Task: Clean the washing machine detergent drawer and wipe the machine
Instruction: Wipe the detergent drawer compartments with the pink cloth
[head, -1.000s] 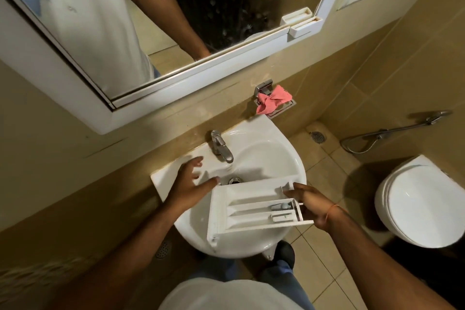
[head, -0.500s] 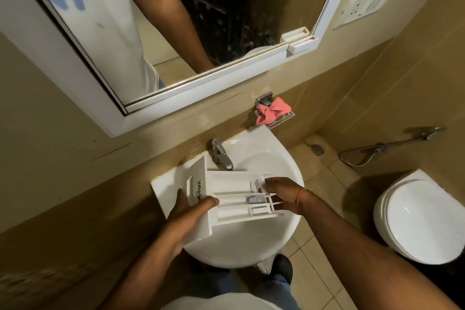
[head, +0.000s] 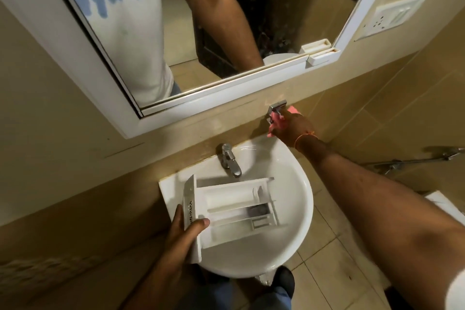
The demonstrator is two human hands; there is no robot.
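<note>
The white detergent drawer (head: 234,209) lies across the white basin (head: 289,166), front panel to the left, compartments facing up. My left hand (head: 183,231) grips the drawer's front panel, thumb over its top edge. My right hand (head: 289,126) reaches to the wall-mounted metal holder (head: 275,106) above the basin's right side and closes around the pink cloth (head: 276,118) there. Most of the cloth is hidden by my fingers.
A chrome tap (head: 230,160) stands at the back of the basin, just behind the drawer. A white-framed mirror (head: 201,33) hangs above. A hand-spray hose (head: 415,161) is on the right wall, a switch plate (head: 392,15) higher up. Tiled floor lies below.
My right hand let go of the drawer's far end and moved up and right to the pink cloth on the holder. The left hand still holds the drawer over the basin.
</note>
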